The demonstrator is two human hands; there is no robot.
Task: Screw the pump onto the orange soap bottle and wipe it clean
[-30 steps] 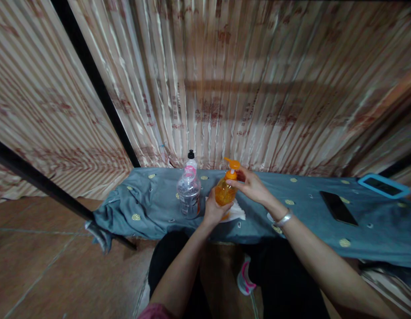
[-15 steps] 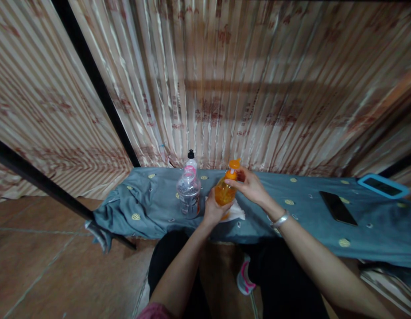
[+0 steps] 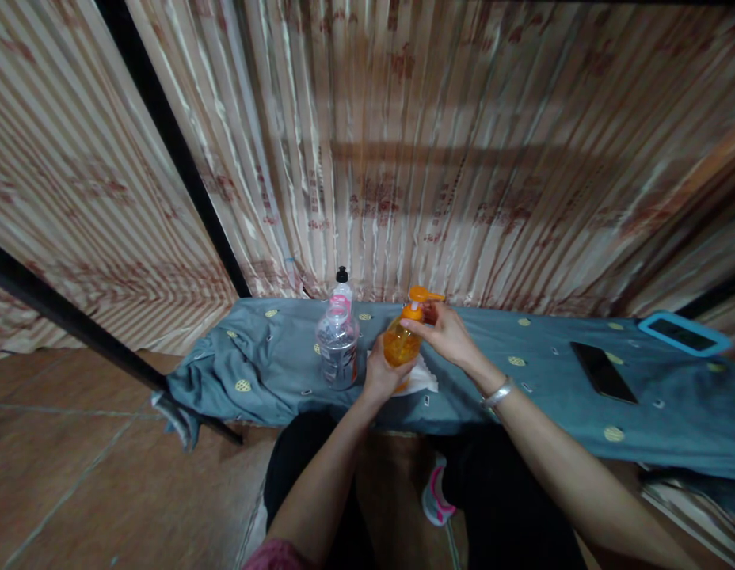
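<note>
A pump bottle (image 3: pixel 401 342) with amber liquid and an orange pump top tilts a little to the right over the bench. My left hand (image 3: pixel 386 374) is wrapped round its lower body. With thumb and fingers, my right hand (image 3: pixel 440 330) grips the orange collar (image 3: pixel 412 312) below the pump head, whose spout points right. Beneath the bottle lies a crumpled white tissue (image 3: pixel 424 378), partly hidden by my left hand. Left of the hands stands a clear plastic container (image 3: pixel 337 360), and behind it a bottle with a black cap (image 3: pixel 342 275) and pink label.
A grey-blue cloth with yellow prints (image 3: pixel 272 356) covers the bench. A black phone (image 3: pixel 603 372) and a blue-framed device (image 3: pixel 685 334) lie to the right. Striped curtains (image 3: pixel 379 158) hang behind, and dark metal poles (image 3: pixel 171 150) slant down at the left.
The pump head has turned, so its spout now points to the right instead of away from me. My left hand still holds the bottle in nearly the same place.
</note>
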